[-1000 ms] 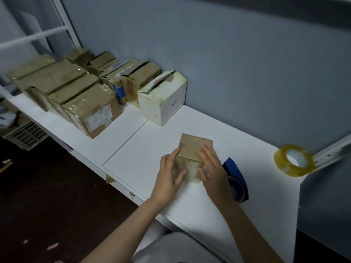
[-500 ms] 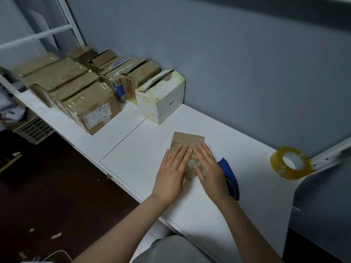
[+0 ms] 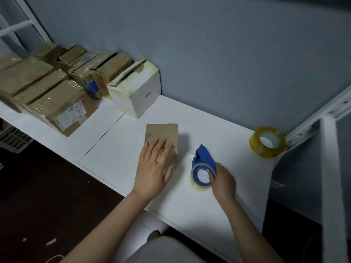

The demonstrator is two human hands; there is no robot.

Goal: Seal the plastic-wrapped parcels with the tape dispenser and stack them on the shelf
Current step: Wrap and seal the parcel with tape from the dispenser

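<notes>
White table against grey-blue wall; left grip released, pressing small brown cardboard parcel; right grip clasping blue plastic tape dispenser.

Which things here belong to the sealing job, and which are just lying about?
In the job: small cardboard parcel under the left hand; blue tape dispenser gripped by the right hand; wrapped cartons and taped white box on the white shelf.
Lying about: spare tape roll; plastic basket below the shelf.
</notes>
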